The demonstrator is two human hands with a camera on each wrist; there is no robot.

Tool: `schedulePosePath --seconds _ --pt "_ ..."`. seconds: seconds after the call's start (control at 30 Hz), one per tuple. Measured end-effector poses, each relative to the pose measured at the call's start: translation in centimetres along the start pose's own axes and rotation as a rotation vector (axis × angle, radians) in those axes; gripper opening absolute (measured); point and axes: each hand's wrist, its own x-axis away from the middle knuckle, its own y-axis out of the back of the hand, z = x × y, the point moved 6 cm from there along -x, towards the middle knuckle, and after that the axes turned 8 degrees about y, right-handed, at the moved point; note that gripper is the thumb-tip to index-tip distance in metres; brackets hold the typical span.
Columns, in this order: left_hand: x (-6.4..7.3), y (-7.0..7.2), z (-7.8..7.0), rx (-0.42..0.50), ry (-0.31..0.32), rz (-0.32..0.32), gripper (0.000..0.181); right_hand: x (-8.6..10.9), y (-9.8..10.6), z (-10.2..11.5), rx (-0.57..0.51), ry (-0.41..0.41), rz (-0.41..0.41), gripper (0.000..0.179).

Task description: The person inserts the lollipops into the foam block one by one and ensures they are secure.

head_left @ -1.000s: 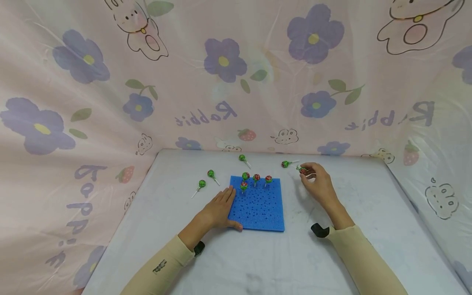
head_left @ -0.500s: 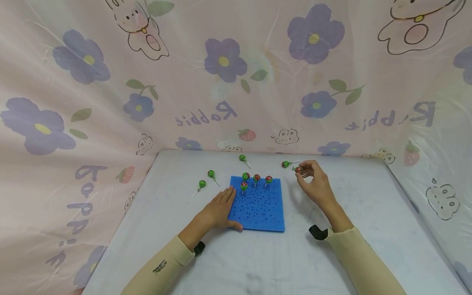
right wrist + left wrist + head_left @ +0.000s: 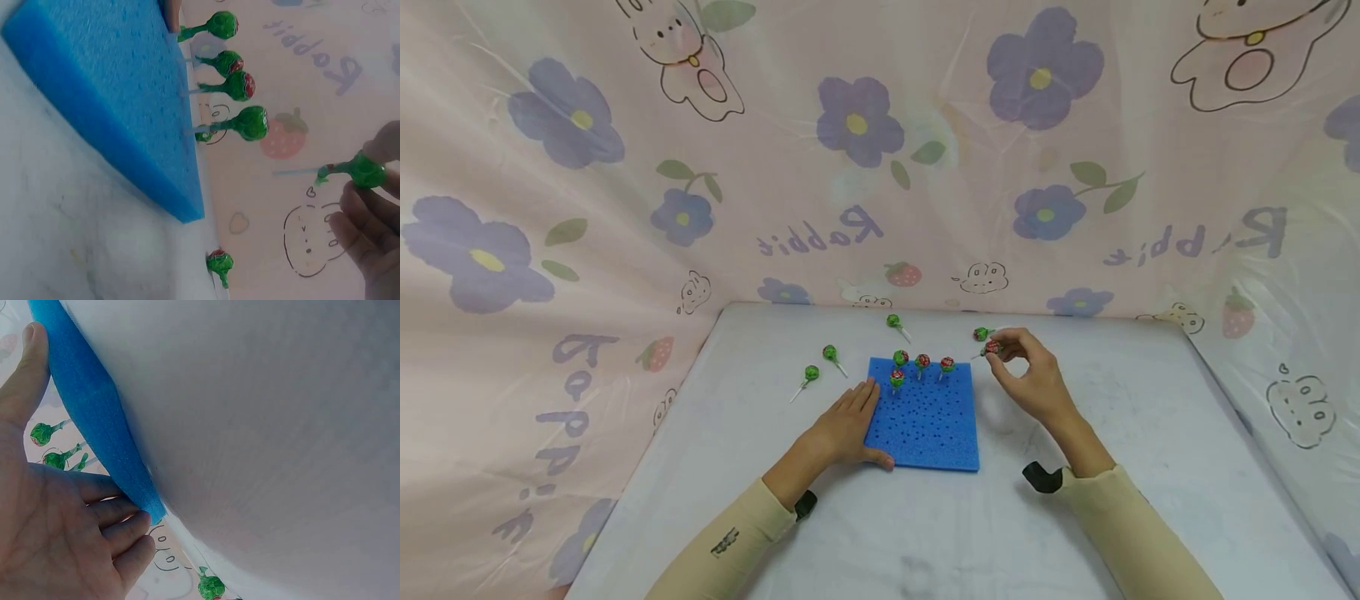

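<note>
My right hand (image 3: 1030, 379) pinches a lollipop (image 3: 367, 172) by its green and red wrapped head, between thumb and fingers. Its white stick points toward the blue foam block (image 3: 925, 437), off the block's far right corner and apart from it. Small holes dot the foam's top. Several lollipops (image 3: 250, 123) stand upright in the foam along its far side, heads up. My left hand (image 3: 842, 425) lies along the block's left edge, fingers straight. In the left wrist view its thumb (image 3: 36, 353) and fingertips touch the foam's side.
Two loose lollipops (image 3: 811, 373) lie left of the foam on the white table (image 3: 715, 467). Another lollipop (image 3: 892, 321) lies behind it. One more lollipop (image 3: 981, 334) lies at the back, right beside my right fingertips. A printed curtain (image 3: 925, 208) hangs behind the table.
My right hand has moved left toward the foam with the lollipop, whose stick has come round to point left and down. The left hand and foam stay put.
</note>
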Motion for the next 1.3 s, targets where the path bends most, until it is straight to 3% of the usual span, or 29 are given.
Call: schedulePosePath --seconds 0.23,1.3 --pt "0.1 0.1 -0.1 0.003 0.000 -0.001 0.131 -0.2 -0.8 1.1 -0.032 0.036 0.035 0.033" --pt "-0.1 0.0 -0.1 -0.012 0.004 0.006 0.131 0.6 -6.1 2.4 -0.108 -0.032 0.193 0.033"
